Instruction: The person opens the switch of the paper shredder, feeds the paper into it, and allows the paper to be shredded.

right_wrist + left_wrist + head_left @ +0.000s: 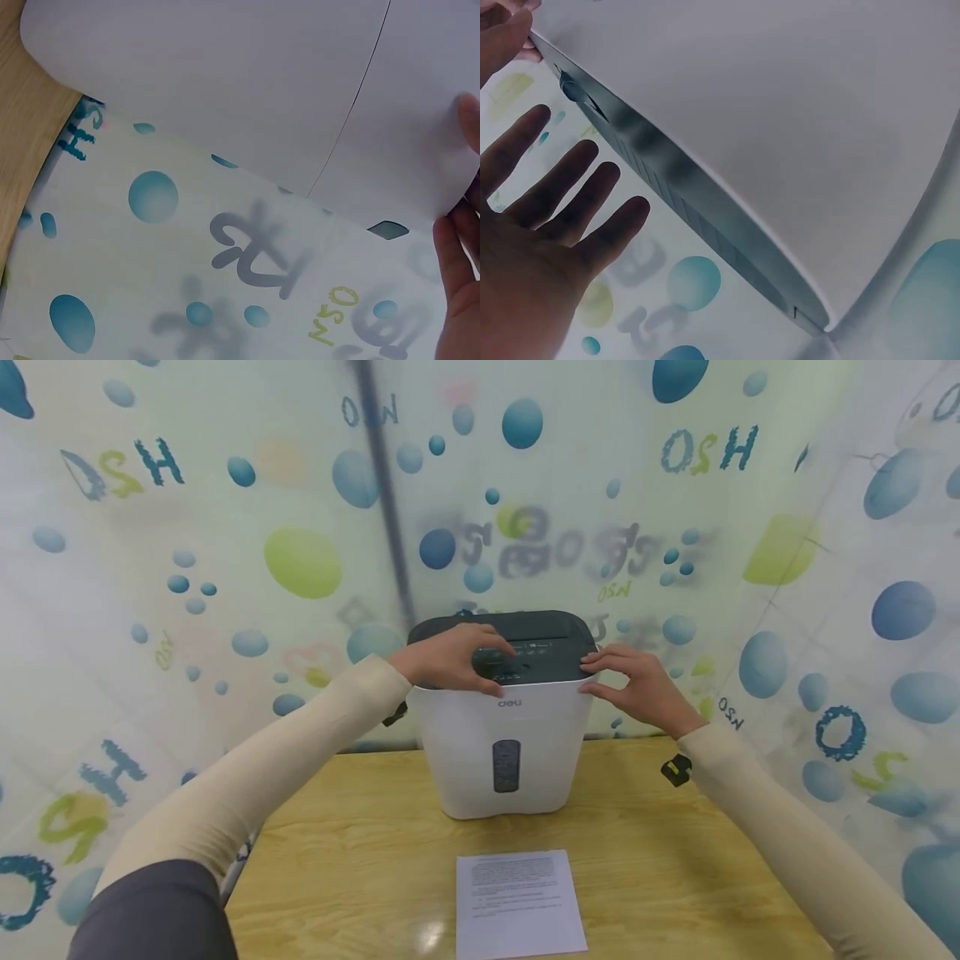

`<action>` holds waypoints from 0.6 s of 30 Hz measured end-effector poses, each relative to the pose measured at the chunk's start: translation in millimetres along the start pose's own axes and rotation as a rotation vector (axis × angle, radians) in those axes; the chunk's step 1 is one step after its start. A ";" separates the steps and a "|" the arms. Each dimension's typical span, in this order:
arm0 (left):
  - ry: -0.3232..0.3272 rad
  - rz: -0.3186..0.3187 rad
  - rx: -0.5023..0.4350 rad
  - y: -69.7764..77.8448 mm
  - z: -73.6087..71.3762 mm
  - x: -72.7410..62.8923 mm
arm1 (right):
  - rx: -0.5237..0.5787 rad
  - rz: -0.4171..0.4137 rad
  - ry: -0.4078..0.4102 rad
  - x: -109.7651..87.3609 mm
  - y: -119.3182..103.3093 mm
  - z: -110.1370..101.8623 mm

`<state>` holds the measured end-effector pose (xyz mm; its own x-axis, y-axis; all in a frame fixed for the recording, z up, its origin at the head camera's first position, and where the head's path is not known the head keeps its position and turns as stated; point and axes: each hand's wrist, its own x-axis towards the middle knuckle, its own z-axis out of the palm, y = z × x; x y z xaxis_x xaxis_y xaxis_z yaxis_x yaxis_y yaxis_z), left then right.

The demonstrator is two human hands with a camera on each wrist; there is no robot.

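A white paper shredder [502, 743] with a dark grey top and "deli" on its front stands upright on the wooden table. Over the control panel [536, 652] is my left hand [453, 660], fingers spread and thumb by the front rim. The left wrist view has the fingers of that hand [562, 202] fairly straight beside the top and holding nothing. My right hand [637, 685] grips the top right corner of the shredder, thumb on the white side and fingers over the edge. Part of this hand [461, 300] shows at the right wrist view's edge.
A printed sheet of paper [517, 910] lies on the wooden table [345, 843] in front of the shredder. A patterned curtain [300, 460] with blue and green dots hangs close behind the shredder and along both sides.
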<state>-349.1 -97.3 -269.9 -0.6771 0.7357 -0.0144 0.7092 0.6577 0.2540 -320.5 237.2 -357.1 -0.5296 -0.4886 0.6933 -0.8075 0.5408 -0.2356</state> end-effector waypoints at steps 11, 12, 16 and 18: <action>-0.070 0.035 0.064 6.2 1.1 6.0 | 0.015 0.017 -0.015 2.9 0.5 -1.6; -0.072 0.037 0.071 5.9 1.4 6.0 | 0.015 0.020 -0.017 3.3 1.1 -1.7; -0.072 0.050 0.097 4.7 0.9 6.2 | 0.015 0.013 -0.024 4.5 2.4 -1.8; -0.076 0.050 0.111 4.7 0.5 6.7 | 0.008 0.008 -0.028 4.8 2.5 -2.1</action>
<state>-350.2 -89.3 -269.3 -0.6265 0.7754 -0.0787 0.7620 0.6306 0.1476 -324.5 237.6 -353.0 -0.5427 -0.5034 0.6723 -0.8053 0.5392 -0.2464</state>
